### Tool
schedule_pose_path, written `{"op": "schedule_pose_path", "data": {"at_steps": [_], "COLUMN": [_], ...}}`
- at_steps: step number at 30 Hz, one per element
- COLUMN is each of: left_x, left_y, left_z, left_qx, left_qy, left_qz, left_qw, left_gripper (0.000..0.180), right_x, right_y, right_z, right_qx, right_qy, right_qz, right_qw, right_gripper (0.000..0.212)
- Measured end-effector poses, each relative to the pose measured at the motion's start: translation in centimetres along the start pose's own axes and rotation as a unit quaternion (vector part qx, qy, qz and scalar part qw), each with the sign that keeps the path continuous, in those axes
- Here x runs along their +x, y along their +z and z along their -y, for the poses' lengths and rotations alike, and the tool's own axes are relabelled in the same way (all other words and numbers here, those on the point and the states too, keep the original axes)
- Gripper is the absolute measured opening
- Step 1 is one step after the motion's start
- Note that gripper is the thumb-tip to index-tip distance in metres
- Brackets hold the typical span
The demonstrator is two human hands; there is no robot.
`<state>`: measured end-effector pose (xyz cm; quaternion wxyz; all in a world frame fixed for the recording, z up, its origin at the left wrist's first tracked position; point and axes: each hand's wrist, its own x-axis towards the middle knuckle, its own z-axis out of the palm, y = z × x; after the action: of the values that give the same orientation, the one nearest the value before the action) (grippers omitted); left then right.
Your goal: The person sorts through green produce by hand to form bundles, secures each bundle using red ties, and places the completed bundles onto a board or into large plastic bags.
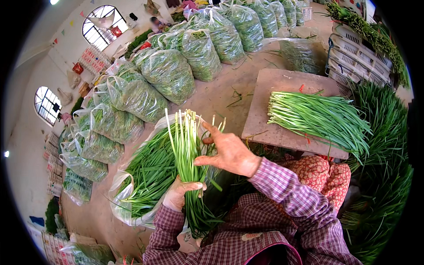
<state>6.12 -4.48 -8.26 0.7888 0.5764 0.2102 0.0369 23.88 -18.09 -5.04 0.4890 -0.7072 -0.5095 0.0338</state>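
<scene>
My left hand point(178, 194) is closed round a bunch of garlic chives point(187, 159), held upright with the pale cut ends on top and the green leaves hanging down. Beside the stems is my right hand point(234, 152), its fingers spread and its thumb against the bunch. A few loose stalks stick up next to its fingertips. Just left of the bunch, an open clear plastic bag point(118, 210) holds more green chives point(148, 172). To the right, a large bundle of chives point(313, 117) lies on a brown board point(260, 108), with red ties near it.
Several filled plastic bags of greens point(165, 73) stand in a curved row at the left and far side. White plastic crates point(360, 57) are stacked at the far right, with greens on top. Loose chives point(380, 128) are heaped by my right side. Scraps lie on the floor point(212, 95).
</scene>
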Motion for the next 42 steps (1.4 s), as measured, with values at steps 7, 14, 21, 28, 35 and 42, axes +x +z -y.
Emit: {"op": "schedule_pose_path", "data": {"at_steps": [7, 14, 21, 28, 35, 42], "left_x": [-0.1, -1.0, -0.7, -0.2, 0.2, -0.4], "left_y": [-0.3, -1.0, -3.1, -1.4, -1.3, -2.5], "left_z": [0.0, -0.1, 1.2, 0.3, 0.3, 0.6], "left_qx": [0.020, 0.043, 0.021, 0.015, -0.010, -0.048], "left_qy": [-0.021, -0.041, -0.048, -0.052, -0.046, -0.045], "left_qz": [0.022, 0.045, 0.061, 0.057, 0.098, 0.096], "left_qw": [0.999, 0.997, 0.997, 0.997, 0.994, 0.993], "left_gripper": [0.055, 0.051, 0.049, 0.043, 0.042, 0.071], "right_x": [0.6, 1.8, 0.2, -0.6, -0.7, 1.5], "right_y": [-0.1, -5.5, -5.5, 0.2, 2.2, -3.3], "right_z": [-1.0, -6.1, -4.0, 0.3, -1.6, -4.6], "right_qx": [0.120, -0.084, -0.247, 0.025, 0.081, -0.165], "right_qy": [0.036, -0.012, 0.023, 0.039, 0.046, -0.053], "right_qz": [0.014, -0.164, -0.147, 0.014, -0.051, -0.191], "right_qw": [0.992, 0.983, 0.958, 0.999, 0.994, 0.966], "right_gripper": [0.026, 0.013, 0.031, 0.045, 0.019, 0.003]}}
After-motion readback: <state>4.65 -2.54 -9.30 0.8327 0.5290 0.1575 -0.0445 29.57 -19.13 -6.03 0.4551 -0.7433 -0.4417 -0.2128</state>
